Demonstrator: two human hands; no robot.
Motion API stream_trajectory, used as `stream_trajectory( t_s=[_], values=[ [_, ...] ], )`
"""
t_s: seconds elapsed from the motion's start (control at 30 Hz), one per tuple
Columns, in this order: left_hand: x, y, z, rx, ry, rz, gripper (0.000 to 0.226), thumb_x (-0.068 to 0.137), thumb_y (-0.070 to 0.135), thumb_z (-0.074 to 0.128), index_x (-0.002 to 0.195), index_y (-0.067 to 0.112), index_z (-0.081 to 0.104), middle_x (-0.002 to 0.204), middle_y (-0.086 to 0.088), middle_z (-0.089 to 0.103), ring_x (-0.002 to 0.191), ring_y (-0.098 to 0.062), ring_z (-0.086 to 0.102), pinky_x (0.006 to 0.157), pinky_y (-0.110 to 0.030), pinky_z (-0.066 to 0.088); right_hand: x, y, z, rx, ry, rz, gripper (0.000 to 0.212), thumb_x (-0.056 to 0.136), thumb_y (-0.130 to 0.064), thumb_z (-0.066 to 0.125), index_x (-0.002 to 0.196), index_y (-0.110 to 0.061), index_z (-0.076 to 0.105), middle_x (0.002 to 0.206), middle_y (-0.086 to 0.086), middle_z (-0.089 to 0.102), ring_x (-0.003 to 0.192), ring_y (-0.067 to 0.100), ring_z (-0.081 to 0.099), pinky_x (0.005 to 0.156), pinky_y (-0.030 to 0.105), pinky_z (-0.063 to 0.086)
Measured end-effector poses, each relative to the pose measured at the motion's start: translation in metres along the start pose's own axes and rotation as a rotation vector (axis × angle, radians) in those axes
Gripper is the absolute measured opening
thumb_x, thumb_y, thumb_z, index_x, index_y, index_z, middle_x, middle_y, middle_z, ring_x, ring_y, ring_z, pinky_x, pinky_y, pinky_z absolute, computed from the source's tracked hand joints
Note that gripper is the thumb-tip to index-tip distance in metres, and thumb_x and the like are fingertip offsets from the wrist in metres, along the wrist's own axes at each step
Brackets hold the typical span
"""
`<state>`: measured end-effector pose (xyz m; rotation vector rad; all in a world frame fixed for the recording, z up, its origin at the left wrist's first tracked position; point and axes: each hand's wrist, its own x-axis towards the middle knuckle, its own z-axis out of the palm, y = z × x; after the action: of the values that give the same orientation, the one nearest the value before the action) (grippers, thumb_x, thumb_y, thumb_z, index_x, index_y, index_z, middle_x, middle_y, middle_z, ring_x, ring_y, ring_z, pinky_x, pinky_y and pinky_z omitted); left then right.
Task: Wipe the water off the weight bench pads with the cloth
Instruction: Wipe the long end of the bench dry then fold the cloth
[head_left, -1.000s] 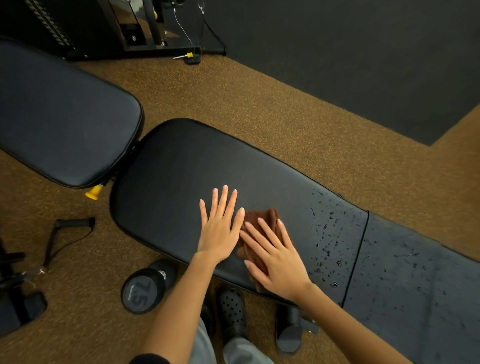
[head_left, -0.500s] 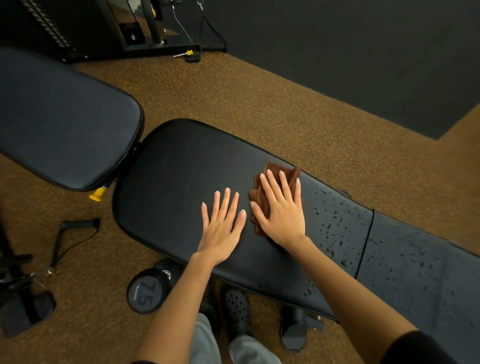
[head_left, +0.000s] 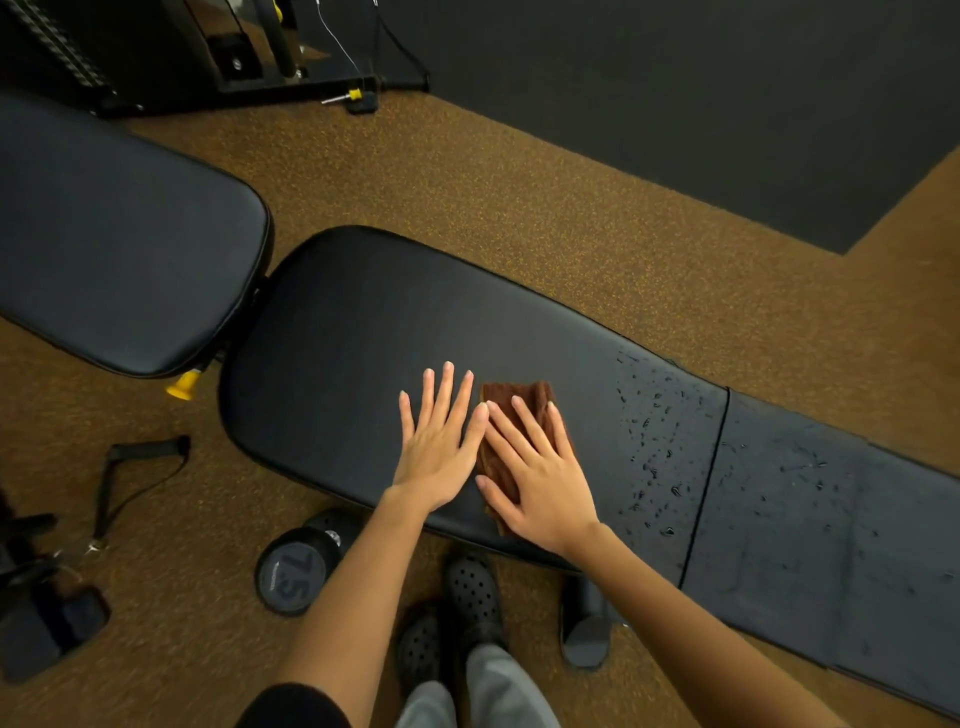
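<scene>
- The right hand (head_left: 540, 478) lies flat on the brown cloth (head_left: 519, 402), fingers straight and spread, pressing it onto the long bench pad (head_left: 363, 332); the fingertips aim up and to the left in the view.
- The cloth is folded into a narrow strip. Its long axis runs from the pad's near edge, under the heel of the right hand, away toward the far edge, roughly across the pad's width. Its far end shows beyond the fingertips.
- The left hand (head_left: 439, 452) rests open and flat on the bare pad just left of the cloth, its thumb touching the right forefinger.
- The long pad's own axis runs from upper left to lower right. Water drops (head_left: 657, 457) bead on it to the right of the right hand, up to the seam.
- Beyond that seam the next pad (head_left: 831, 530) also carries drops.
- Left of the left hand the pad's surface looks dry; a second bench pad (head_left: 119, 249) sits further left.
- A dumbbell (head_left: 296, 571) marked 7.5 lies on the floor below the left forearm.
</scene>
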<state>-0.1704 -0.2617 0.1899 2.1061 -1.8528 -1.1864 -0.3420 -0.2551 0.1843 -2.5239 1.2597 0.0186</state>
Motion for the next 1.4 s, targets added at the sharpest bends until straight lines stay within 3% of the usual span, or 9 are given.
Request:
stream_trajectory(
  t_s=[0.3, 0.4, 0.6, 0.8, 0.93, 1.03, 1.1, 1.27, 1.4],
  values=[
    [-0.035, -0.004, 0.017, 0.113, 0.006, 0.111, 0.054, 0.102, 0.046, 0.009, 0.152, 0.033, -0.007, 0.160, 0.006, -0.019, 0.145, -0.014, -0.027, 0.117, -0.043, -0.019, -0.063, 0.014, -0.002, -0.063, 0.008, -0.024, 0.068, 0.100, -0.053, 0.040, 0.157, -0.022, 0.021, 0.164, -0.002, 0.019, 0.153, 0.021, 0.008, 0.121, 0.056, 0.013],
    [-0.044, -0.005, 0.019, 0.096, -0.015, 0.107, 0.052, 0.104, 0.042, 0.012, 0.152, 0.033, -0.007, 0.160, 0.007, -0.019, 0.144, -0.012, -0.027, 0.117, -0.042, -0.018, -0.072, 0.023, -0.005, -0.027, 0.078, 0.131, 0.070, 0.099, -0.054, 0.041, 0.157, -0.018, 0.023, 0.164, -0.002, 0.021, 0.153, 0.018, 0.011, 0.120, 0.058, 0.016],
    [-0.045, -0.005, 0.021, 0.060, -0.023, 0.082, 0.051, 0.104, 0.043, 0.010, 0.153, 0.032, -0.003, 0.161, 0.008, -0.017, 0.145, -0.011, -0.024, 0.117, -0.043, -0.017, -0.037, -0.005, 0.001, -0.003, 0.153, 0.429, 0.069, 0.101, -0.056, 0.031, 0.156, -0.016, 0.026, 0.163, 0.001, 0.024, 0.153, 0.019, 0.008, 0.123, 0.053, 0.004],
    [-0.045, 0.008, 0.025, -0.059, 0.067, 0.031, 0.060, 0.097, 0.048, 0.003, 0.154, 0.029, 0.005, 0.163, 0.006, -0.006, 0.147, -0.011, -0.016, 0.116, -0.040, -0.018, -0.011, -0.037, 0.009, 0.174, 0.216, 0.538, 0.069, 0.101, -0.056, 0.016, 0.156, -0.016, 0.026, 0.163, 0.003, 0.020, 0.153, 0.019, 0.005, 0.123, 0.051, -0.003],
    [-0.049, 0.019, 0.035, -0.114, 0.305, 0.051, 0.047, 0.106, 0.030, 0.026, 0.151, 0.016, 0.027, 0.161, -0.005, 0.020, 0.150, -0.017, 0.009, 0.121, -0.038, 0.001, -0.023, -0.026, -0.005, 0.465, 0.327, 0.480, 0.050, 0.104, -0.034, 0.030, 0.150, -0.017, 0.041, 0.154, -0.002, 0.042, 0.149, 0.012, 0.023, 0.124, 0.048, 0.008],
    [-0.051, 0.034, 0.040, -0.042, 0.468, 0.255, 0.044, 0.101, 0.024, 0.035, 0.140, 0.009, 0.048, 0.146, -0.012, 0.045, 0.138, -0.024, 0.037, 0.115, -0.039, 0.026, -0.039, -0.004, -0.014, 0.350, 0.488, 0.412, 0.041, 0.100, -0.018, 0.041, 0.140, -0.016, 0.052, 0.141, -0.001, 0.055, 0.137, 0.015, 0.043, 0.115, 0.042, 0.025],
    [-0.048, 0.046, 0.047, 0.028, 0.467, 0.409, 0.041, 0.099, 0.021, 0.039, 0.136, 0.008, 0.053, 0.140, -0.011, 0.051, 0.132, -0.024, 0.044, 0.110, -0.037, 0.030, -0.049, 0.012, -0.016, 0.286, 0.544, 0.433, 0.039, 0.100, -0.017, 0.041, 0.137, -0.017, 0.054, 0.139, -0.002, 0.055, 0.134, 0.016, 0.045, 0.110, 0.041, 0.026],
    [-0.036, 0.061, 0.075, 0.314, 0.213, 0.486, 0.054, 0.100, 0.040, 0.030, 0.149, 0.020, 0.035, 0.156, -0.008, 0.034, 0.145, -0.026, 0.027, 0.116, -0.049, 0.028, -0.074, 0.055, -0.011, 0.046, 0.545, 0.525, 0.037, 0.098, -0.016, 0.043, 0.132, -0.015, 0.058, 0.138, 0.006, 0.055, 0.135, 0.024, 0.044, 0.110, 0.049, 0.023],
    [-0.026, 0.049, 0.080, 0.420, 0.164, 0.487, 0.057, 0.101, 0.050, 0.022, 0.154, 0.032, 0.016, 0.162, -0.004, 0.019, 0.150, -0.027, 0.012, 0.120, -0.050, 0.015, -0.087, 0.078, -0.010, -0.043, 0.498, 0.588, 0.038, 0.101, -0.024, 0.039, 0.132, -0.014, 0.058, 0.141, 0.008, 0.053, 0.138, 0.026, 0.040, 0.114, 0.053, 0.017]
  ],
)
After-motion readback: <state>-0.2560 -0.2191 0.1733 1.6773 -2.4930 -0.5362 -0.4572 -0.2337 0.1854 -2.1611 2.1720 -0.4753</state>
